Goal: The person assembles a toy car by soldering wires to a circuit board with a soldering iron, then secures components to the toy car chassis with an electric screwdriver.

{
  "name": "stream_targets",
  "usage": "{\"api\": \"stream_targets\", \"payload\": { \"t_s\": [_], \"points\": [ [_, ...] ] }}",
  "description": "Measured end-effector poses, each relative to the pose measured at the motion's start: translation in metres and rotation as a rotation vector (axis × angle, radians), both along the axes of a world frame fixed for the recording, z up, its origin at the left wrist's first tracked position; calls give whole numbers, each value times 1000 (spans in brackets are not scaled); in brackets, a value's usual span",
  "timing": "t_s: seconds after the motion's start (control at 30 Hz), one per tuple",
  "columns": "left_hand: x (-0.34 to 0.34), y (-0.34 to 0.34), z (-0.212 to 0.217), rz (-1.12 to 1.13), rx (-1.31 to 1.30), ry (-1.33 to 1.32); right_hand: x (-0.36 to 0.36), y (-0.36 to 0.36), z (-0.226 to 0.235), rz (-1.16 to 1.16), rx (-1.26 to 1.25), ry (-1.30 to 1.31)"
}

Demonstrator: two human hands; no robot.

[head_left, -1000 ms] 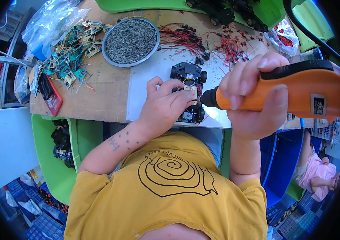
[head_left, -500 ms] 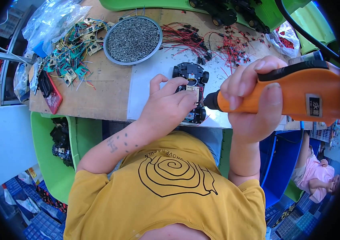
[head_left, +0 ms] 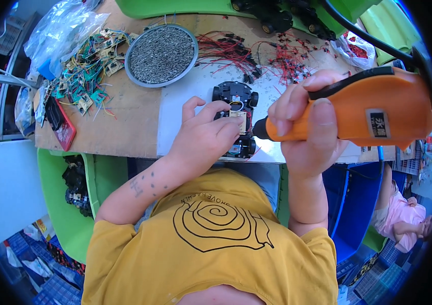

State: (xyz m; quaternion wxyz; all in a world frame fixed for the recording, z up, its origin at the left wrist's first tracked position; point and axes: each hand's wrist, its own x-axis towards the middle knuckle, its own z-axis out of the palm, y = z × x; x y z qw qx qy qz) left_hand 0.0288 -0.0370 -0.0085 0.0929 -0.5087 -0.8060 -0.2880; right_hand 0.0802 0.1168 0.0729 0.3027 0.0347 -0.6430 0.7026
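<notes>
A black toy car chassis (head_left: 236,90) with wheels lies on a white sheet at the table's near side. On top of it sits a small tan circuit board (head_left: 242,122) with thin wires beside it. My left hand (head_left: 200,131) is closed on the chassis from the left, its fingertips pressing at the board. My right hand (head_left: 307,127) is wrapped round an orange electric screwdriver (head_left: 353,114), held roughly level, a finger over its black lever. The dark nose of the screwdriver points left, close to the chassis's right side. Whether its bit touches a screw is hidden.
A round bowl of small screws (head_left: 161,55) stands behind. Wired circuit boards (head_left: 91,76) are heaped left, near a red-edged device (head_left: 65,131). Red and black wire leads (head_left: 226,51) lie farther back. Green bins (head_left: 55,198) and a blue bin (head_left: 358,213) sit below the table edge.
The whole scene has shifted slightly left in view. The screwdriver's nose stays by the chassis, and my left fingers remain on the board with hardly any change.
</notes>
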Motion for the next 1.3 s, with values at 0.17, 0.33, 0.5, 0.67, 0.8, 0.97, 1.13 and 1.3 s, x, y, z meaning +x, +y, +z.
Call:
{"api": "stream_targets", "payload": {
  "t_s": [0.17, 0.33, 0.5, 0.67, 0.8, 0.97, 1.13, 1.3],
  "points": [
    [-5, 4, 4, -4, -9, 7, -7, 5, -5, -76, 151, 16],
    [-7, 9, 9, 17, -18, 12, -12, 10, -5, 12, 124, 51],
    [-2, 8, 11, 40, -38, -8, -6, 10, -13, 66, -8, -21],
    [1, 0, 8, 21, -65, -15, -15, -2, -11, 24, -85, -31],
    [-2, 0, 19, -18, -135, -20, -15, -1, 5, -4, -56, 0],
    [-1, 3, 15, 35, -135, 1, -21, 2, 3, 6, -30, 26],
    [-6, 0, 11, -2, -88, 9, -18, -2, 7, -47, -100, 59],
    [-3, 11, 20, 38, -42, -39, -10, 5, 7, -16, -104, 29]
  ]
}}
